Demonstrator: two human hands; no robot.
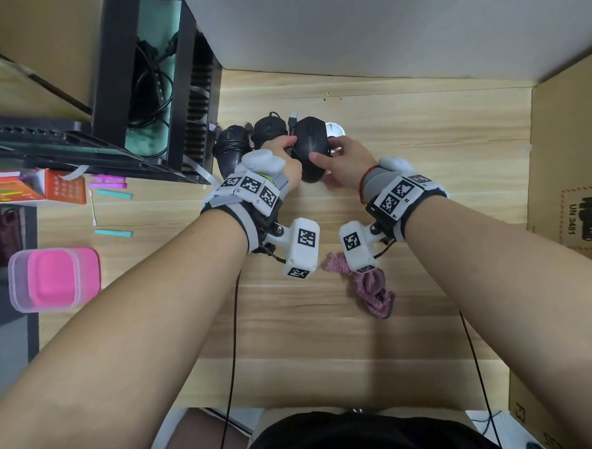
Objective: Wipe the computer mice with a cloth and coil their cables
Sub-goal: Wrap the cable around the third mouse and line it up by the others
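Here both hands clasp a glossy black mouse.

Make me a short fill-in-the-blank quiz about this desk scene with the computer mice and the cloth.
1. Both hands, left hand and right hand, hold a ____ mouse.
2. The purple cloth lies on the ____, not in a hand.
3. The pink container sits to the person's ____.

Answers: black; desk; left
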